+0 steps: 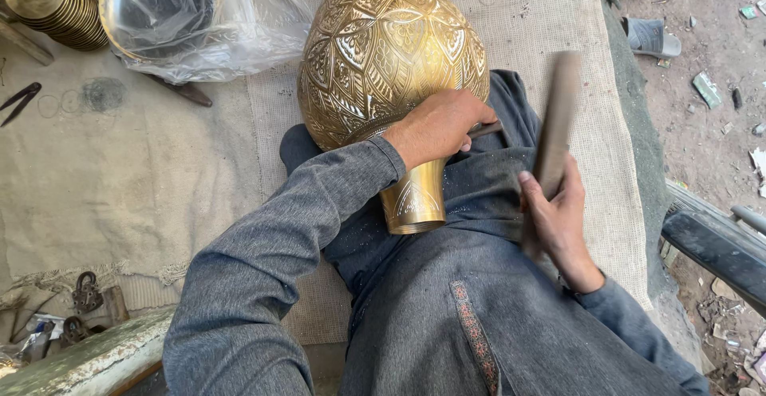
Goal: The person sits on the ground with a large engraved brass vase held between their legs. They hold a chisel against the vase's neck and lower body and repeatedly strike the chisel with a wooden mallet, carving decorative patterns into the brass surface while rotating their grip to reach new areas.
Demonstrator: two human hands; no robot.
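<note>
Left hand [437,127] pins thin chisel [484,130] on brass vase [391,53] lying across lap; right hand [558,216] grips blurred striking bar [554,129], raised.

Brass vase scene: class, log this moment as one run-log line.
left hand: holds thin tool against engraved brass vase | right hand: grips flat striking bar, blurred | vase: lying on lap
</note>
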